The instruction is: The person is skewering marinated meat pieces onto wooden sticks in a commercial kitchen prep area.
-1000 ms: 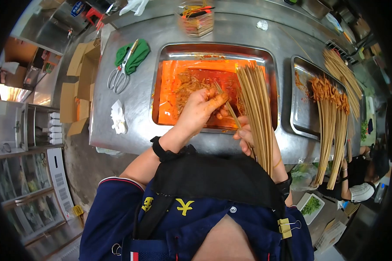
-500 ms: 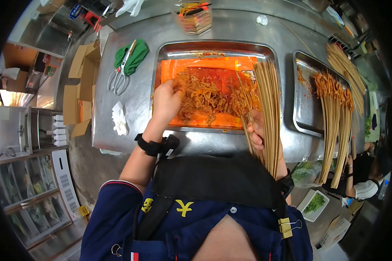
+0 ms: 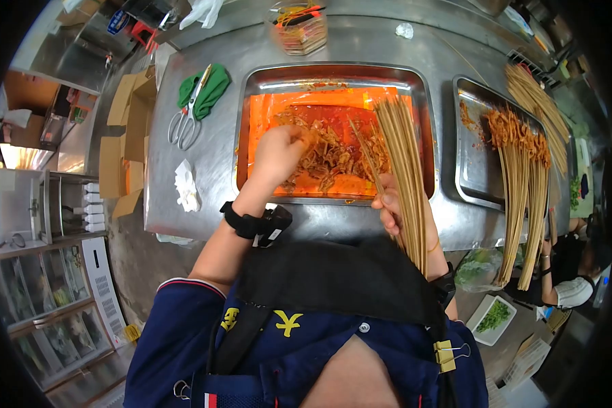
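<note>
My right hand (image 3: 389, 204) is closed round a thick bundle of bamboo skewers (image 3: 402, 156), with a few thinner skewers (image 3: 366, 153) leaning apart from it at the left. My left hand (image 3: 282, 151) is over the left part of the red-sauced food strips (image 3: 330, 160), fingers pinched together on what looks like an orange-red strip, partly blurred. The strips lie on an opened orange plastic bag (image 3: 260, 112) inside a deep steel tray (image 3: 245, 88). Red oil pools at the back of the bag.
At right, a second steel tray (image 3: 466, 177) bears loaded skewers (image 3: 517, 183), handles overhanging its edge. More skewers (image 3: 540, 109) lie behind it. Scissors (image 3: 192, 112) on a green cloth (image 3: 214, 92) and a crumpled tissue (image 3: 185, 185) are at left. A clear tub (image 3: 298, 34) stands at the back.
My left hand has shifted right and slightly down over the food strips. The skewer bundle in my right hand has tilted and moved a little left.
</note>
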A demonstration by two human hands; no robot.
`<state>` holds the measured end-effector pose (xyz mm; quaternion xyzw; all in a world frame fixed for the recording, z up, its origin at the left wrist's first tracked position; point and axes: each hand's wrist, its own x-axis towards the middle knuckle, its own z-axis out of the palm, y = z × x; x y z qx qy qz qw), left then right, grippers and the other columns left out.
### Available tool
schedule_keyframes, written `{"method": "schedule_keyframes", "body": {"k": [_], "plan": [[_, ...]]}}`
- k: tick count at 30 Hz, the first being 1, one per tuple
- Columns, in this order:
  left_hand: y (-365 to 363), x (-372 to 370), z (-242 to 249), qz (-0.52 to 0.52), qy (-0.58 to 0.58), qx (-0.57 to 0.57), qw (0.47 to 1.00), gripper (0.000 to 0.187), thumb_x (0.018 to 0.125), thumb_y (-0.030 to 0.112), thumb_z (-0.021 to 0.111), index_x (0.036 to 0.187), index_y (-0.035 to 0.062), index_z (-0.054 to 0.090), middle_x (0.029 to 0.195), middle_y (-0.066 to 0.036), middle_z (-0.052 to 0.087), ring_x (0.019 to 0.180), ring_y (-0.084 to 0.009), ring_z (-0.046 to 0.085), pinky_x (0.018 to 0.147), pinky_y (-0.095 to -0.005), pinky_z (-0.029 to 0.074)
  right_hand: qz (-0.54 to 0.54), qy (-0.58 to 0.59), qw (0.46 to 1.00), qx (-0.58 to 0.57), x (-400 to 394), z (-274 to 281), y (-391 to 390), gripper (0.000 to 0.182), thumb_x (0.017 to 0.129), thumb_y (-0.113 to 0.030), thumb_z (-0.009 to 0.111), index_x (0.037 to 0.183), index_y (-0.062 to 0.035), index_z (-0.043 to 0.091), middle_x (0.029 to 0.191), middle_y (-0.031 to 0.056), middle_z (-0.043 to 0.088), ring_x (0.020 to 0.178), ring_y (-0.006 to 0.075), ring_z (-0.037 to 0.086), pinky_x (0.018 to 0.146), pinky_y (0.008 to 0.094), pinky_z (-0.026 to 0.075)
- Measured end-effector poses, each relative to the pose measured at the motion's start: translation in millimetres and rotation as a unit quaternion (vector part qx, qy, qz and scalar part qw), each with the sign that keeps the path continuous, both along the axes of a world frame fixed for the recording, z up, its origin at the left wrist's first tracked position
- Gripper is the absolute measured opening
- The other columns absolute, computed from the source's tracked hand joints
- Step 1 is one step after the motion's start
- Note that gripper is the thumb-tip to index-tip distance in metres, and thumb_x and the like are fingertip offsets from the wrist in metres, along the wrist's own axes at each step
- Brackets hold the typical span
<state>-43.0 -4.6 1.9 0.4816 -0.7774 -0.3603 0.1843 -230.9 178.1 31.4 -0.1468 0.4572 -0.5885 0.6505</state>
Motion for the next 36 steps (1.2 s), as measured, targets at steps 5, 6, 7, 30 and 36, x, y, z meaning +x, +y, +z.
{"method": "schedule_keyframes", "body": {"k": [5, 6, 7, 30, 36], "plan": [[-3, 7, -1, 0.085, 0.268, 0.289, 0.915, 0.017, 0.081, 0.007, 0.057, 0.095, -0.0028, 0.060, 0.077, -0.007, 0.063, 0.062, -0.0136, 0.058, 0.056, -0.0268, 0.046, 0.009, 0.014, 1.000, 0.007, 3, 2, -2, 0.030, 0.083, -0.008, 0.062, 0.111, -0.0008, 0.052, 0.075, 0.0080, 0.063, 0.048, 0.0073, 0.054, 0.038, 0.0179, 0.040], [-3, 10, 0, 0.076, 0.293, 0.323, 0.897, 0.017, 0.082, 0.006, 0.057, 0.096, -0.0029, 0.060, 0.079, -0.006, 0.063, 0.062, -0.0128, 0.058, 0.055, -0.0256, 0.046, 0.009, 0.013, 1.000, 0.008, 3, 1, -2, 0.030, 0.083, -0.008, 0.062, 0.110, -0.0007, 0.052, 0.075, 0.0082, 0.063, 0.049, 0.0074, 0.054, 0.038, 0.0179, 0.040], [-2, 11, 1, 0.067, 0.316, 0.358, 0.876, 0.017, 0.082, 0.005, 0.058, 0.097, -0.0030, 0.059, 0.080, -0.005, 0.063, 0.062, -0.0121, 0.058, 0.055, -0.0244, 0.045, 0.011, 0.010, 1.000, 0.006, 4, 1, -1, 0.030, 0.083, -0.008, 0.062, 0.110, -0.0004, 0.052, 0.075, 0.0085, 0.063, 0.049, 0.0076, 0.054, 0.038, 0.0180, 0.040], [15, -14, -3, -0.131, -0.149, -0.187, 0.962, 0.024, 0.073, 0.007, 0.059, 0.096, 0.0022, 0.062, 0.089, -0.019, 0.062, 0.083, -0.0344, 0.058, 0.074, -0.0424, 0.047, 0.026, 0.004, 0.999, 0.021, 1, 4, -3, 0.034, 0.082, -0.008, 0.063, 0.111, 0.0014, 0.050, 0.077, 0.0105, 0.062, 0.050, 0.0093, 0.056, 0.040, 0.0184, 0.042], [17, -17, -5, -0.139, -0.181, -0.212, 0.950, 0.026, 0.072, 0.007, 0.059, 0.097, 0.0030, 0.062, 0.080, -0.018, 0.062, 0.078, -0.0371, 0.058, 0.070, -0.0433, 0.047, 0.032, 0.008, 0.999, 0.019, -1, 2, -3, 0.033, 0.082, -0.007, 0.063, 0.111, 0.0016, 0.050, 0.078, 0.0104, 0.062, 0.049, 0.0094, 0.055, 0.040, 0.0186, 0.042]]}}
